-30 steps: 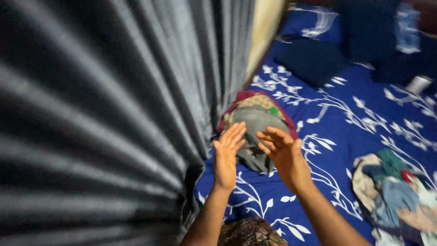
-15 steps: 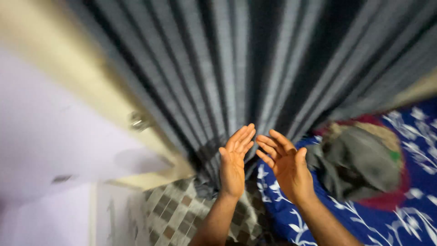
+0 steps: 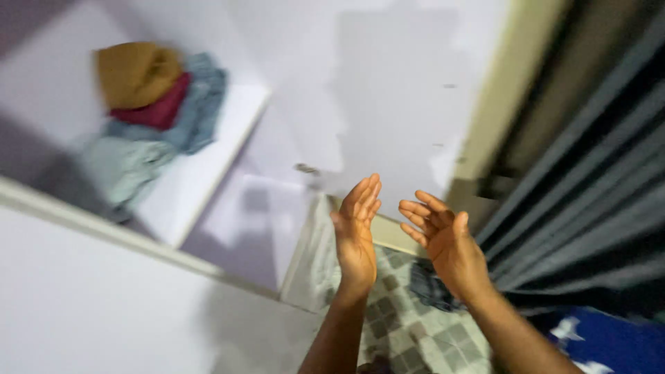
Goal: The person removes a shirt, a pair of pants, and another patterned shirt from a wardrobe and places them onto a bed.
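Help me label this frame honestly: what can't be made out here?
- Head view: the pile of clothes on the white shelf is motion-blurred; single garments cannot be separated.
- The dark bundle on the tiled floor is partly hidden by the right hand; its kind is unclear.
- The blue patterned cloth is cut off by the bottom right edge.
- The left hand shows open and empty, but its back is turned away.

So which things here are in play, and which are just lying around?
In play:
left hand, open, holding nothing
right hand, open, holding nothing

Lying about:
pile of clothes on a white shelf
grey curtain
dark cloth on the checked floor
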